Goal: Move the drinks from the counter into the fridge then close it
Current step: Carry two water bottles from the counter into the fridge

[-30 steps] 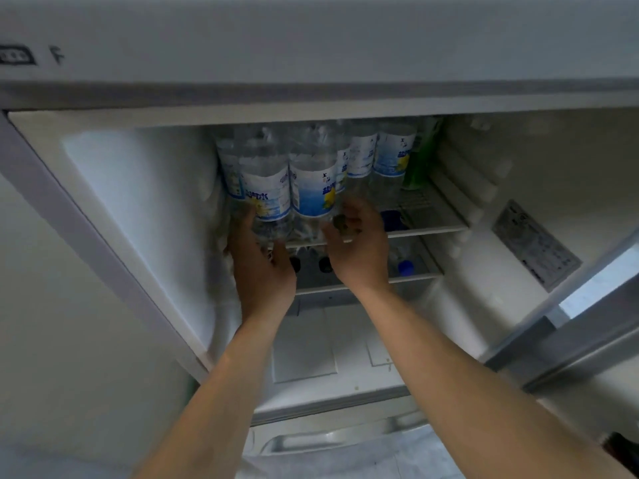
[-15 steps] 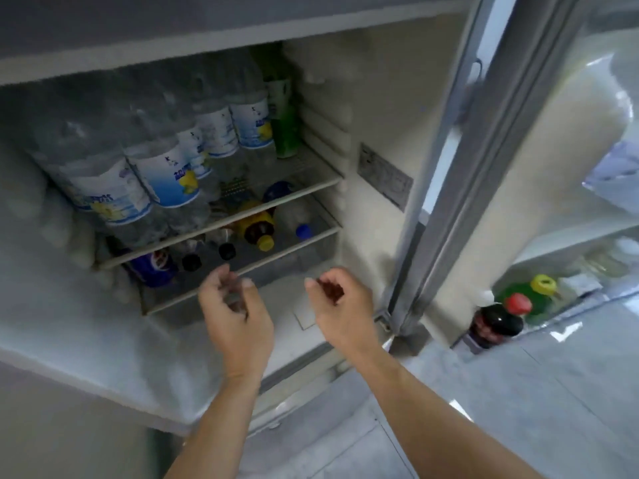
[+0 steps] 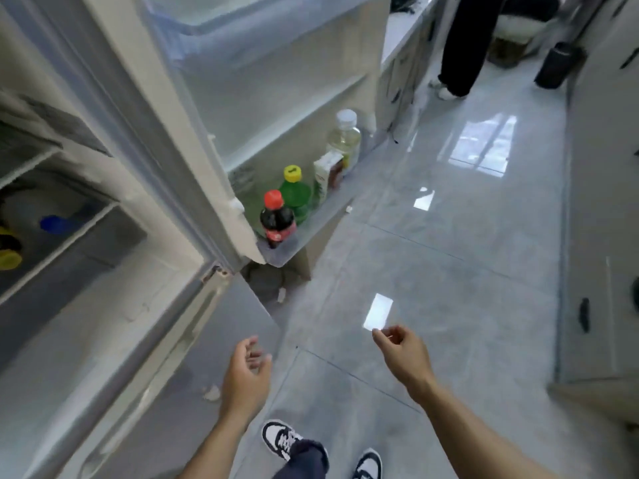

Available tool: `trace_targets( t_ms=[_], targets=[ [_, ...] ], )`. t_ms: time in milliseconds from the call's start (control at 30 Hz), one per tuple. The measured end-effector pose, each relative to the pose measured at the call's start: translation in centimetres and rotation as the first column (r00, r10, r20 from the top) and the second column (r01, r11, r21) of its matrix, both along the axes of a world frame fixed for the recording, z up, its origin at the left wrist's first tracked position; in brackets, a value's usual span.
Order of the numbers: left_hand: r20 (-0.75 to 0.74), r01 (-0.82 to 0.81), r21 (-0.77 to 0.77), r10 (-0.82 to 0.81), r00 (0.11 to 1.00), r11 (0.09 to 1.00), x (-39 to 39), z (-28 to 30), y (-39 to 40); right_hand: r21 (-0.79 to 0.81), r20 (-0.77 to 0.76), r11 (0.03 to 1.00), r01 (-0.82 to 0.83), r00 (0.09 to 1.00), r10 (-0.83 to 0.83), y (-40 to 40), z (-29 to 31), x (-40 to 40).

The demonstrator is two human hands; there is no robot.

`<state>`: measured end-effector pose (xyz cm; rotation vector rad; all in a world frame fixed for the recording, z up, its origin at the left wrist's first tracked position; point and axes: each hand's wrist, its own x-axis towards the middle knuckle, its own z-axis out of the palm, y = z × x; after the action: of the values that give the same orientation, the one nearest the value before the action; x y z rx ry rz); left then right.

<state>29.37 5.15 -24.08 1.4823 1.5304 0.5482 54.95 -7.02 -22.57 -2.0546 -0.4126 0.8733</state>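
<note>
Both hands are empty, left hand (image 3: 246,369) and right hand (image 3: 401,350) in a loose, half-curled grip. Next I should reach the worktop (image 3: 403,27) far right, leaving the fridge door (image 3: 276,81) open.

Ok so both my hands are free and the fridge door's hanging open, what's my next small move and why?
Probably head for the counter to fetch another drink: both the left hand and right hand hold nothing, and the fridge door stands open. If no drinks remain there, which this view cannot show, swing the door shut instead.
</note>
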Motion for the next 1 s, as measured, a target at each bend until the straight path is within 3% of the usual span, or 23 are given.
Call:
trace_targets(
  t_ms=[67,167,400,500,600,833,1000],
  targets=[
    [-0.080,0.086,-0.212,-0.105,0.991,0.973,0.0,-2.4,-1.8,-0.109,-0.089,0.992,0.067,0.993,-0.077,-5.2,-2.0,2.9],
    [-0.243,0.118,-0.395,-0.228,0.943,0.911,-1.2,-4.8,-3.6,-0.252,-0.140,0.952,0.173,0.967,-0.213,-12.2,-4.1,5.8],
    [-0.477,0.026,-0.536,-0.328,0.815,0.844,-2.2,-7.4,-1.4,-0.440,-0.154,0.801,0.406,0.844,-0.513,-21.5,-5.8,7.6],
    [-0.473,0.057,-0.557,-0.372,0.799,0.829,0.6,-7.7,1.2,-0.477,-0.155,0.739,0.476,0.782,-0.604,-22.9,-5.8,7.6],
    [-0.438,0.201,-0.564,-0.497,0.749,0.801,5.9,-7.8,4.1,-0.510,-0.153,0.685,0.520,0.729,-0.667,-23.6,-5.7,7.3],
    [-0.232,0.416,-0.505,-0.583,0.779,0.756,24.3,-7.1,8.2,-0.605,-0.185,0.578,0.548,0.609,-0.771,-24.3,-6.5,9.8],
    [-0.179,0.447,-0.471,-0.579,0.795,0.760,36.1,-5.7,9.2,-0.622,-0.238,0.584,0.522,0.584,-0.776,-24.9,-9.3,17.3]
  ],
)
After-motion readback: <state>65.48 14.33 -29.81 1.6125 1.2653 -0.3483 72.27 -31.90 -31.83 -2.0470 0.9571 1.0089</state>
